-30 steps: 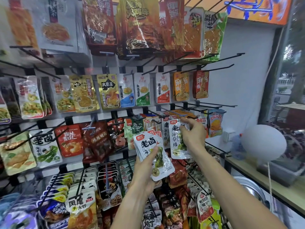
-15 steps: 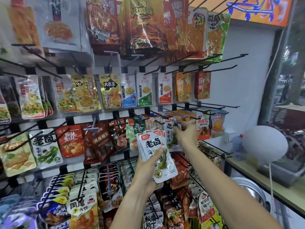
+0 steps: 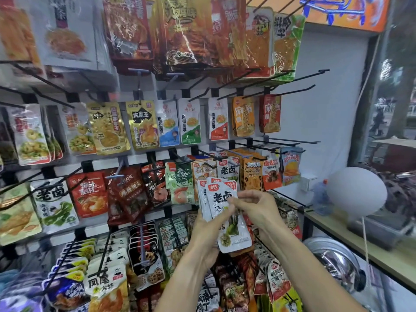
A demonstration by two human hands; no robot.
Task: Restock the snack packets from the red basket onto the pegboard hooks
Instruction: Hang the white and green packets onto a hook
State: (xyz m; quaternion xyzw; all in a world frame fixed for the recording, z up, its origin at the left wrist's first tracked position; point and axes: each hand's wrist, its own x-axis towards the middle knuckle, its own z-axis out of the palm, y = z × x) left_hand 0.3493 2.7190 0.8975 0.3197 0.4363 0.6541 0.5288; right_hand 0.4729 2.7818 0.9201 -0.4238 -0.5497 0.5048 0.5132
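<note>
I have my left hand (image 3: 208, 230) raised in front of the pegboard (image 3: 315, 122), fingers curled round a fanned stack of white snack packets (image 3: 221, 207) — the stack stands upright above the palm, its red-tabbed tops level with the middle row of hooks. My right hand (image 3: 256, 207) has come in from the right and pinches the front packet of that stack at its right edge, thumb and forefinger closed on the film just beside the black lettering; the other fingers are loosely curled below. The front packet hangs lower than the rest, its green-printed bottom end showing between the two wrists. Directly behind the stack, on the pegboard, a matching white packet (image 3: 227, 171) already hangs on a black hook, between a beige packet (image 3: 202, 170) on its left and an orange one (image 3: 252, 174) on its right. Further right in that row hang a red-and-white packet (image 3: 271, 174) and a blue-and-yellow one (image 3: 291, 167). Several black hooks (image 3: 290, 140) above that row stick out bare toward me. Lower right, a wooden bench (image 3: 382, 251) carries a white balloon (image 3: 356, 191) — something metallic and rounded sits below it, possibly a bowl (image 3: 337, 262), though the blur there leaves me unsure.
</note>
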